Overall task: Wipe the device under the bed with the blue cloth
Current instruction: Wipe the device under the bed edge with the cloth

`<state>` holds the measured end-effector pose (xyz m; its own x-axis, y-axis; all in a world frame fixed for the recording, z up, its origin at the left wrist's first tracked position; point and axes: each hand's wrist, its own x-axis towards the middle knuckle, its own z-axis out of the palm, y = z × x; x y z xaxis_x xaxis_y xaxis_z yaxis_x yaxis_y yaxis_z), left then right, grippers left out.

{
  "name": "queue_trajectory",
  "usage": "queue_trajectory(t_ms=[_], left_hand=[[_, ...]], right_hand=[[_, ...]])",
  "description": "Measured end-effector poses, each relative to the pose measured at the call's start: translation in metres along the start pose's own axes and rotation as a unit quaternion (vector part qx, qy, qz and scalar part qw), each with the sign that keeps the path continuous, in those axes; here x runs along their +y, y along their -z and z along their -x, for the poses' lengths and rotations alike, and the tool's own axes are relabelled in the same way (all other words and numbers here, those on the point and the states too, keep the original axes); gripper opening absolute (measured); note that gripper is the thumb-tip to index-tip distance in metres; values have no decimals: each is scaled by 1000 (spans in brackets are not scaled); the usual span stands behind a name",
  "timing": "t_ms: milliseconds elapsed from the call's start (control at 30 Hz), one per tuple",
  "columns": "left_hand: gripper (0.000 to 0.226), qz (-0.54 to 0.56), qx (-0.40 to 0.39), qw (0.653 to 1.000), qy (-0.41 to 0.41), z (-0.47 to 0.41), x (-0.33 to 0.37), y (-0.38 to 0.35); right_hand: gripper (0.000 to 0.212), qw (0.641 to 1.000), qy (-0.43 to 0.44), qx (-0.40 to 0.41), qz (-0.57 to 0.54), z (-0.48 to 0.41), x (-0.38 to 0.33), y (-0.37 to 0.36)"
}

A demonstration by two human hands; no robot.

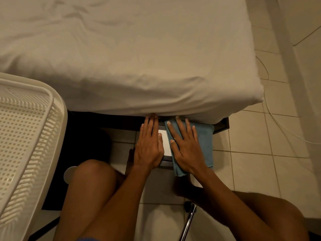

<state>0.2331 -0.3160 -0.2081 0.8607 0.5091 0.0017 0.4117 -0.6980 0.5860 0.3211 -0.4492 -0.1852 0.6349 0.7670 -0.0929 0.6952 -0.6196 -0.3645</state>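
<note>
While the left hand [149, 150] lies flat, fingers spread, steadying the device [165, 145] at the bed [130, 66] edge, the right hand [186, 145] presses the blue cloth [205, 141] flat on it, grip open, so wiping looks underway, with the uncovered white strip seemingly left.
</note>
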Motion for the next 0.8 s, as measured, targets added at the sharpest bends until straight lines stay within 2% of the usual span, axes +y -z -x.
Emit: queue_trajectory(t_ms=[133,300,333,433,500,700,800], left_hand=[[59,4,0,1000,5,0,1,0],[59,-7,6,1000,-3,1,1,-2],[59,-9,5,1000,-3,1,0,-1],[58,-10,3,1000,-3,0,1,-1],[58,-12,-3,1000,-4,-1,2,-1],[57,-49,0,998,-43,-2,2,-4],[57,-37,-2,999,-37,-2,3,-4]], right_hand=[[56,998,60,-9,17,0,9,3],[59,997,-51,41,-33,-2,5,1],[59,998,-48,39,-27,-1,4,2],[57,999,35,2,11,7,8,3],[57,999,47,-7,10,10,13,3],[58,995,-84,54,-25,6,-2,-4],[59,987,-137,83,-22,13,-17,-12]])
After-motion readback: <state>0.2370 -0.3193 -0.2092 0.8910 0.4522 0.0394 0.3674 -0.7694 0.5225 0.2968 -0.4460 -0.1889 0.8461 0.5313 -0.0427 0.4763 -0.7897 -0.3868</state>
